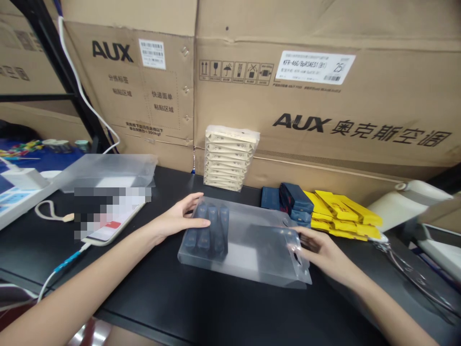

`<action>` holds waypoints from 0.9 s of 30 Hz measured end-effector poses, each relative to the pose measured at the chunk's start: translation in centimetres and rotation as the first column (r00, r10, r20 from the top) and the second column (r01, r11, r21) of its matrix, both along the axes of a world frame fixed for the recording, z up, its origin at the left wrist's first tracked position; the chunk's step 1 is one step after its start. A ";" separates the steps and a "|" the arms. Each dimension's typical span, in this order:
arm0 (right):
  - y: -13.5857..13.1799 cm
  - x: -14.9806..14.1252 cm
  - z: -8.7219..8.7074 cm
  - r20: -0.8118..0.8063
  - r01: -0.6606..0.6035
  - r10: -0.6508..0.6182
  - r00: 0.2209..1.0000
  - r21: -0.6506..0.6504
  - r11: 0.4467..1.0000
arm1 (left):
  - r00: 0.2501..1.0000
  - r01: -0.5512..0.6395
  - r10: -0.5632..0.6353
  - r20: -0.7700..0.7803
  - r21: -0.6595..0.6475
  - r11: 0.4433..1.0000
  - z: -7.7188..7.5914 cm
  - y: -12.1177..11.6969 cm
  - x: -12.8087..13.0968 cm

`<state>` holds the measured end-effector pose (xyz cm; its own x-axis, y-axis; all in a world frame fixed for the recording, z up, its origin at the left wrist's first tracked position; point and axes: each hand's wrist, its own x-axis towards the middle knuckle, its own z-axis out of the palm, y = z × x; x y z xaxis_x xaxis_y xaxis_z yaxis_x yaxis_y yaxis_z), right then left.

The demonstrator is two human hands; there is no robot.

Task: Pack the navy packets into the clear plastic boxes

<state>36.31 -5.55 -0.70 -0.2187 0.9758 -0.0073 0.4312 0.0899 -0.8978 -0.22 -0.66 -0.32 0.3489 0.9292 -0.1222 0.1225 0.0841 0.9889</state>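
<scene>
A clear frosted plastic box (252, 240) lies on the black table (162, 293) in front of me, with dark blue packets (209, 230) stacked inside its left end. My left hand (180, 217) rests against the box's left end, thumb on top and fingers stretched along the side. My right hand (322, 252) is at the box's right end, fingers curled around the open flap with the hang hole.
Loose dark blue packets (291, 199) and yellow packets (342, 214) lie behind the box on the right. A bag of cream packets (228, 158) leans on large cardboard cartons (324, 96). A flat clear box (108, 170), a phone (108, 216) with its cable and a white device (406, 202) sit around.
</scene>
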 end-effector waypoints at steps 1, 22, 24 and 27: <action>0.1 -0.2 -0.4 0.046 0.006 -0.008 0.999 0.054 0.999 | 1.000 0.027 -0.028 -0.011 -0.012 1.000 0.0 -0.1 0.0; -1.1 -2.1 -0.7 0.199 0.044 -0.080 0.977 0.176 0.983 | 0.995 -0.062 0.044 0.095 0.202 0.977 -0.6 -0.6 1.0; -1.5 -2.7 -0.9 0.093 0.120 -0.120 0.988 0.007 0.993 | 0.991 -0.100 0.078 0.111 0.203 0.974 -0.5 -0.7 1.2; -2.3 -3.7 -1.1 -0.030 0.178 -0.196 0.980 -0.306 0.935 | 0.991 -0.098 0.076 0.113 0.199 0.975 -0.3 -0.9 1.4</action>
